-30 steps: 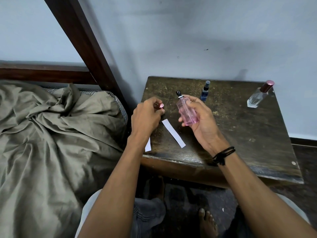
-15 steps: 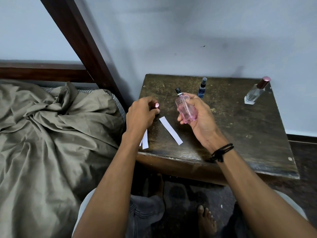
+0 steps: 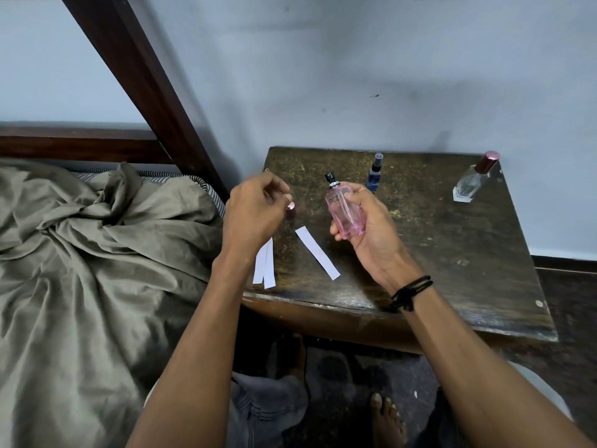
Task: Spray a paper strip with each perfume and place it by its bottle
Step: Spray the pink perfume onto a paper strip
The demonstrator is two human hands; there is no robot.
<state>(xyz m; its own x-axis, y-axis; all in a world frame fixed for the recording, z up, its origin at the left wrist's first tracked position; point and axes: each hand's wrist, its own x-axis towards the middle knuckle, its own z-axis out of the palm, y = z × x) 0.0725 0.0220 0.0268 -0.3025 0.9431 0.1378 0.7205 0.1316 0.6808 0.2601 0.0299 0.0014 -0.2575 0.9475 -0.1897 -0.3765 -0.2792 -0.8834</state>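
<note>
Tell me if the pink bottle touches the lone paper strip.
Apart. The head view shows the right hand holding the bottle up, with bare table between it and the strip.

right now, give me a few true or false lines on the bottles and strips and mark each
1. The right hand holds the pink bottle. True.
2. The pink bottle has its cap on. False: its black nozzle is bare.
3. The blue bottle stands on the table. True.
4. The clear bottle lies on the bed. False: it stands near the table's far right corner.
5. Only one strip is on the table. False: one strip lies alone, and a pair overlaps near the left edge.
</note>
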